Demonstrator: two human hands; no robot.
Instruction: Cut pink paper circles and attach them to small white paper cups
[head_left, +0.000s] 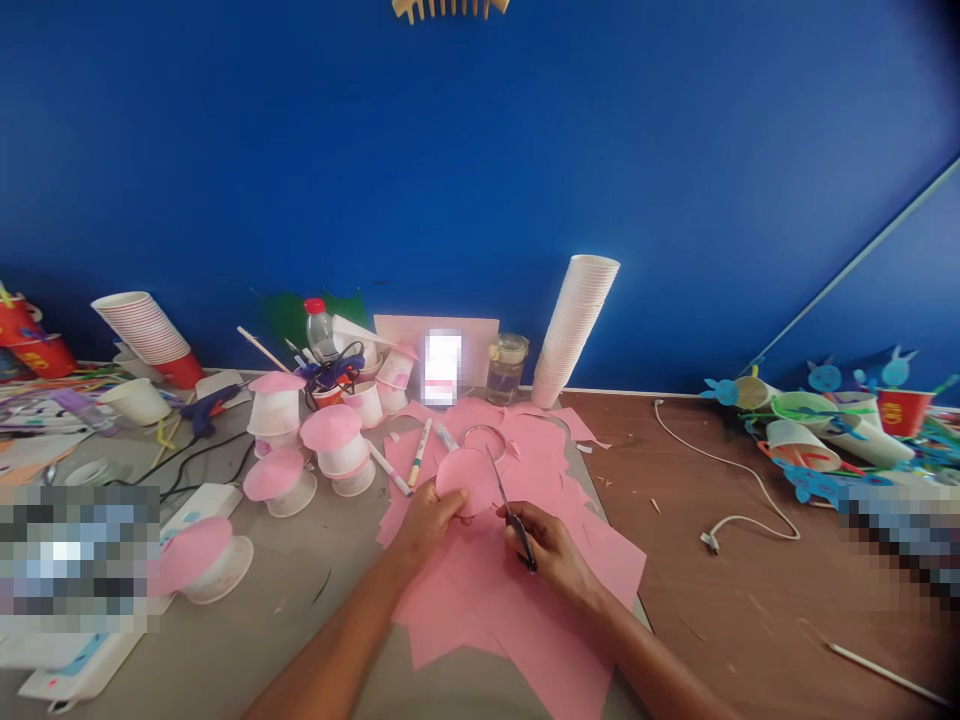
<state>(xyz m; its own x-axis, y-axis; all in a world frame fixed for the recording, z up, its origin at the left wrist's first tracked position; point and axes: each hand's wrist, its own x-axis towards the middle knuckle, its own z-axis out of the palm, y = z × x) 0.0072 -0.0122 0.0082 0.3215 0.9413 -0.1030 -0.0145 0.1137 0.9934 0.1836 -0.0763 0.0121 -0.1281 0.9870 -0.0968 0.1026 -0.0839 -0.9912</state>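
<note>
My left hand [426, 516] pinches a round pink paper disc [466, 480] by its lower left edge. My right hand [549, 549] is closed on the dark handles of a pair of scissors [508, 505], whose blades point up along the disc's right edge. Both hands hover over a pile of pink paper sheets [517, 600] on the grey mat. A thin metal ring [484, 438] lies on the pink paper just beyond the disc. Two marker pens [418, 455] lie to the left of it.
Several white cups with pink paper caps [330, 440] stand at the left. A tall leaning stack of white cups [574, 330] and a glass jar [506, 368] stand by the blue wall. A glue gun [206, 408], a white cable [720, 470] and paper-cup crafts [825, 430] lie around.
</note>
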